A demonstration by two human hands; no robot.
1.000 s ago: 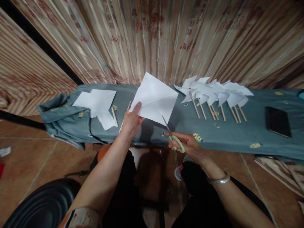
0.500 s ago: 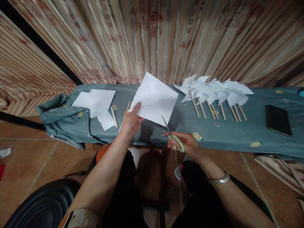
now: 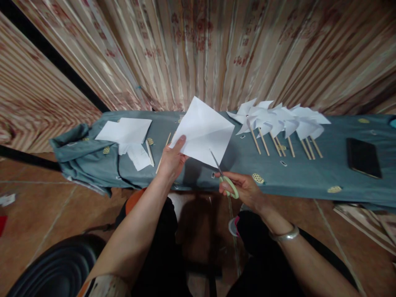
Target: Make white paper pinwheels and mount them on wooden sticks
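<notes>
My left hand (image 3: pixel 173 160) pinches a square sheet of white paper (image 3: pixel 206 126) at its left corner, thumb on top and fingers beneath. Faint creases cross the sheet, which is held above the cloth-covered bench. In my right hand (image 3: pixel 243 187) is a pair of scissors (image 3: pixel 229 186) with light green handles. Their blades lie over the sheet's lower edge near its bottom corner; whether they are cutting into it I cannot tell. To the right, several white paper pinwheels (image 3: pixel 272 117) on wooden sticks lie overlapping in a row.
A grey-green cloth (image 3: pixel 315 173) covers the long bench. White paper sheets (image 3: pixel 134 128) and a white pen-like stick (image 3: pixel 150 152) lie at the left, with a thin wooden stick (image 3: pixel 163 152) nearer my left hand. A dark phone (image 3: pixel 363 157) rests at the right. Behind hangs a patterned curtain (image 3: pixel 198 49).
The paper sheet has turned slightly and shifted a little to the right in my left hand's grip. The scissors stay in nearly the same place. The whole view has shifted slightly.
</notes>
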